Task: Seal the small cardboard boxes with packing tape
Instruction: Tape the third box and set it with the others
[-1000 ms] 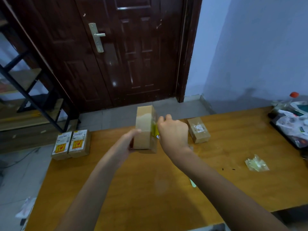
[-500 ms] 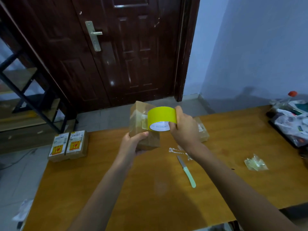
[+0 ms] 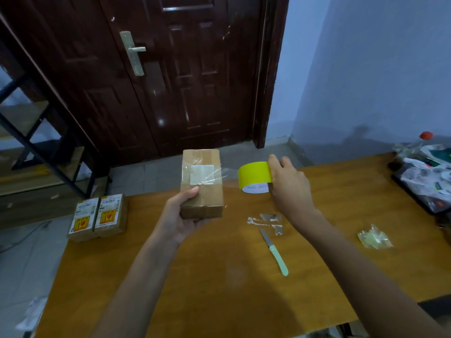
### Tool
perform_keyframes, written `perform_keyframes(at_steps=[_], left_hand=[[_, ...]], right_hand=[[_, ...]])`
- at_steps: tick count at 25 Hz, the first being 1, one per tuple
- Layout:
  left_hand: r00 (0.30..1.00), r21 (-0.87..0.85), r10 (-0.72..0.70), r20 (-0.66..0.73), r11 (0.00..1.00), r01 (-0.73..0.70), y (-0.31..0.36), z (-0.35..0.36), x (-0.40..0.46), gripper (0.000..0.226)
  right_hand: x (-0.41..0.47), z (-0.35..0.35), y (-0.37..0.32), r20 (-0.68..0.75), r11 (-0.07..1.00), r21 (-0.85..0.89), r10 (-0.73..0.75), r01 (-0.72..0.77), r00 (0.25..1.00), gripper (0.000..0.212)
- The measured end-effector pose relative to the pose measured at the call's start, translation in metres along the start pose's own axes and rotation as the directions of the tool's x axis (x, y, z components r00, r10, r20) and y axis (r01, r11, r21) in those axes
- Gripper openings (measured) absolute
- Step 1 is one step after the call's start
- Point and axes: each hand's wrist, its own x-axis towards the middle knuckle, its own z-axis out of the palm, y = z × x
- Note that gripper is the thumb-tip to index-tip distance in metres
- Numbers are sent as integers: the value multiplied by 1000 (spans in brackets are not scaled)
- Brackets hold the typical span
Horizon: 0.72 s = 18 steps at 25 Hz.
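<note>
Cardboard box (image 3: 201,184): brown, oblong, matte; held above the far edge of the bench, its broad face turned up toward the camera. Half a second ago it stood tilted on end with the roll pressed against it.
White label (image 3: 202,174): square patch on the upper face, under glossy clear film that catches thin streaks of light.
Left hand (image 3: 181,217): grip holding the box from below, thumb laid on the near left part of the top face, fingers curled under.
Roll (image 3: 255,176): round, smooth yellow outer band, white core face; now drawn off to the right of the box, apart from it, where before it sat against the box.
Tape strip (image 3: 229,178): clear and shiny, stretched between the box's right edge and the roll; barely visible against the floor.
Right hand (image 3: 288,186): grip holding the roll, fingers wrapped over its right side.
Bench (image 3: 219,276): orange-brown wood, smooth, faint sheen.
Knife (image 3: 274,251): slim grey blade, pale green handle, lying flat on the bench near the right forearm, where it lay before.
Scraps (image 3: 267,222): torn whitish bits of tape or paper just beyond the knife tip.
Two boxes (image 3: 98,217): brown, side by side and touching, at the bench's far left corner; printed labels with yellow and red marks.
Wrapper (image 3: 374,236): crumpled clear plastic, on the right part of the bench.
Door (image 3: 170,69): dark glossy panelled wood, metal lever handle.
</note>
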Motion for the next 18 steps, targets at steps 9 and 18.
perform_keyframes(at_steps=[9, 18], left_hand=[[998, 126, 56, -20, 991, -53, 6, -20, 2, 53], [963, 320, 196, -184, 938, -130, -9, -34, 9, 74]], right_hand=[[5, -31, -1, -5, 981, -193, -37, 35, 999, 50], [29, -85, -15, -113, 968, -227, -136, 107, 984, 33]])
